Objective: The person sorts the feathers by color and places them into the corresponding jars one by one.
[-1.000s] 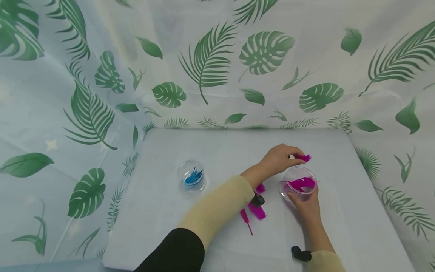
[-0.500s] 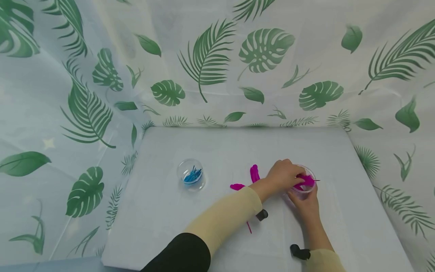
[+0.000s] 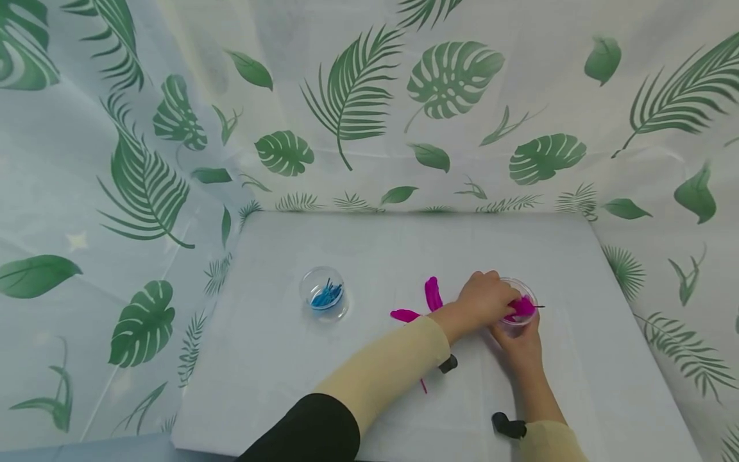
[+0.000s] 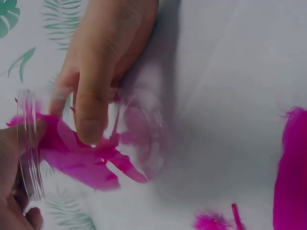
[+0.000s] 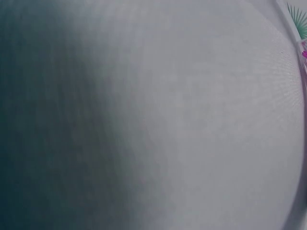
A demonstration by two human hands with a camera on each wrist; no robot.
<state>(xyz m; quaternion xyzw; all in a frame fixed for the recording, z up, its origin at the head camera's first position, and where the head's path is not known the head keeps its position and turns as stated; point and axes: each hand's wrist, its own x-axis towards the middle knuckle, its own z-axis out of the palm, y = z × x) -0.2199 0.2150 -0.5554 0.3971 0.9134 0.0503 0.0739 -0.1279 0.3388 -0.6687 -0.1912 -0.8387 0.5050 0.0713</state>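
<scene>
Near the right of the white table in the head view, my right hand [image 3: 524, 353] grips a clear plastic cup [image 3: 512, 330] from its near side. Its thumb [image 4: 91, 120] lies along the cup wall in the left wrist view. Bright pink feathers [image 4: 81, 163] show through the wall. Reaching across from the left, my left hand [image 3: 485, 299] has its fingertips inside the mouth, at a pink feather [image 3: 523, 307] that they seem to pinch. Its other fingers curl outside the rim. A thin dark quill [image 3: 540, 307] pokes over the cup's right edge.
More pink feathers [image 3: 433, 294] lie on the table [image 3: 369, 250], partly under my left forearm. A second clear cup [image 3: 314, 280] with thin blue pieces [image 3: 327, 295] stands to the left. Leaf-printed cloth [image 3: 369, 96] surrounds the table. A pale blur fills most of the right wrist view.
My left hand has come down from above the cup, carrying a pink feather into its mouth. Over the last half second it barely moves. The right hand keeps its hold on the cup.
</scene>
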